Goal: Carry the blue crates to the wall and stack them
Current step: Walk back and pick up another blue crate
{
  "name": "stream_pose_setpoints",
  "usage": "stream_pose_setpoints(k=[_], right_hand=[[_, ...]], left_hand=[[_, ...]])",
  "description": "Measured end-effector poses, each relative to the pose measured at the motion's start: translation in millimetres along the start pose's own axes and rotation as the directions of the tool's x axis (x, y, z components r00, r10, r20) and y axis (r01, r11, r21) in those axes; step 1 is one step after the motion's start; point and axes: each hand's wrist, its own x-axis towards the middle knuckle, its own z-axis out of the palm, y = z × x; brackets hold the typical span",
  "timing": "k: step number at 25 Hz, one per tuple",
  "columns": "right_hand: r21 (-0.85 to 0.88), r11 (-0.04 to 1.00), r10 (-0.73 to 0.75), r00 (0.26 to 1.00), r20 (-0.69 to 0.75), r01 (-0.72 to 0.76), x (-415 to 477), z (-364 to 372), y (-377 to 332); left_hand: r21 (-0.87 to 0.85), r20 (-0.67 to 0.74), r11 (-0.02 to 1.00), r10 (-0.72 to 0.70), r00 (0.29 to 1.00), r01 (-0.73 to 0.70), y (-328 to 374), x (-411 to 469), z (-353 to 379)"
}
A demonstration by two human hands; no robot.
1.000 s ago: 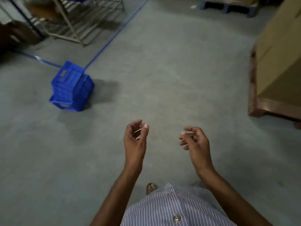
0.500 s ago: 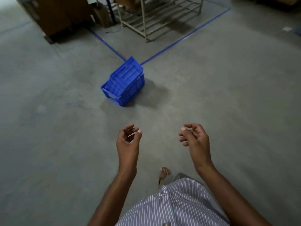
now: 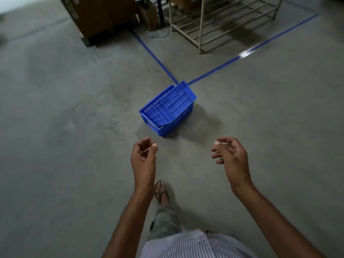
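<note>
A blue plastic crate (image 3: 168, 108) stands on the grey concrete floor just ahead of me, with a second blue crate tilted inside it. It sits at the corner where two blue floor lines meet. My left hand (image 3: 144, 157) hovers below and slightly left of the crate, fingers loosely curled and holding nothing. My right hand (image 3: 229, 155) is held out to the right of it, fingers apart and empty. Both hands are short of the crate and do not touch it.
A metal rack frame (image 3: 219, 25) stands beyond the blue floor line (image 3: 249, 50) at the back right. A large brown cardboard box (image 3: 104, 15) and a smaller carton (image 3: 149, 15) sit at the back left. My sandalled foot (image 3: 162, 192) steps forward below the hands.
The view has swung left and I have walked closer: the crate went from far left to centre, much nearer. Both hands stay raised and empty.
</note>
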Motion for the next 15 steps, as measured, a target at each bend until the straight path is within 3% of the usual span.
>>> stream_pose_setpoints(k=[8, 15], right_hand=[[0.079, 0.994, 0.081, 0.991, -0.109, -0.073, 167, 163, -6], [0.093, 0.976, 0.211, 0.963, -0.165, -0.198, 326, 255, -24]], left_hand=[[0.011, 0.103, 0.997, -0.074, 0.992, 0.073, 18, 234, 13], [0.142, 0.191, 0.977, -0.183, 0.964, 0.157, 11, 420, 64]])
